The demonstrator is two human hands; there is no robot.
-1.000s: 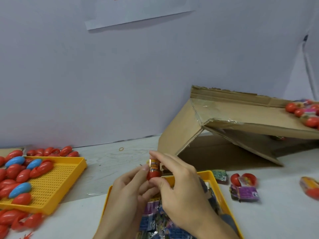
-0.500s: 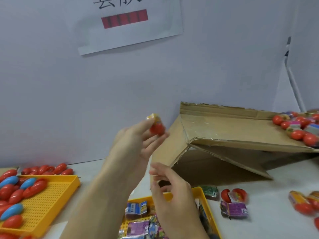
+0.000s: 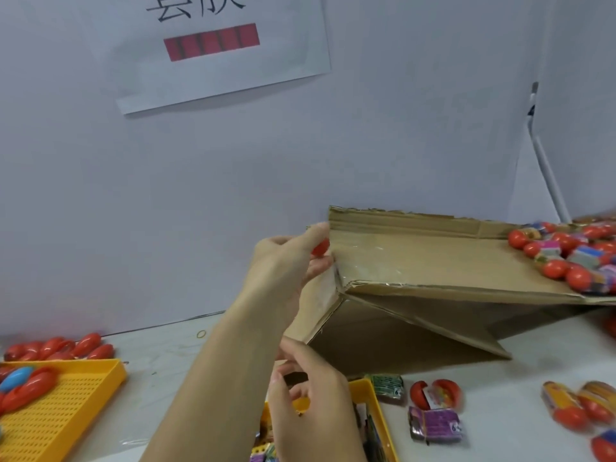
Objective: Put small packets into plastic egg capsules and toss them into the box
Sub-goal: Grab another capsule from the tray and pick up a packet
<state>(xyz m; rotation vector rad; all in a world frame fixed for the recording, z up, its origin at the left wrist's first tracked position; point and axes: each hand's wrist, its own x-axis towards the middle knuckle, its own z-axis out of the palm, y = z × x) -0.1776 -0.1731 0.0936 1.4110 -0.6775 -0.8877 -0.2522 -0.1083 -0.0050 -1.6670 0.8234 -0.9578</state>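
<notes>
My left hand [image 3: 286,258] is raised at the left edge of the tilted cardboard box [image 3: 426,261] and pinches a red egg capsule [image 3: 320,246] between thumb and fingers. My right hand [image 3: 310,401] hovers lower, over the yellow packet tray [image 3: 370,395], fingers loosely curled and holding nothing. Several filled red capsules [image 3: 573,258] lie heaped at the box's right end. An open red capsule [image 3: 435,393] with a packet inside and a purple packet [image 3: 435,423] lie on the table to the right.
A yellow perforated tray [image 3: 66,398] with red and blue empty capsule shells stands at the left, more red shells [image 3: 60,348] behind it. A green packet [image 3: 385,385] lies by the packet tray. Filled capsules [image 3: 573,408] lie at the far right. A white wall with a paper sign stands behind.
My left hand has carried the closed capsule up and right from above the packet tray to the box's left edge. My right hand let go of it and stayed low.
</notes>
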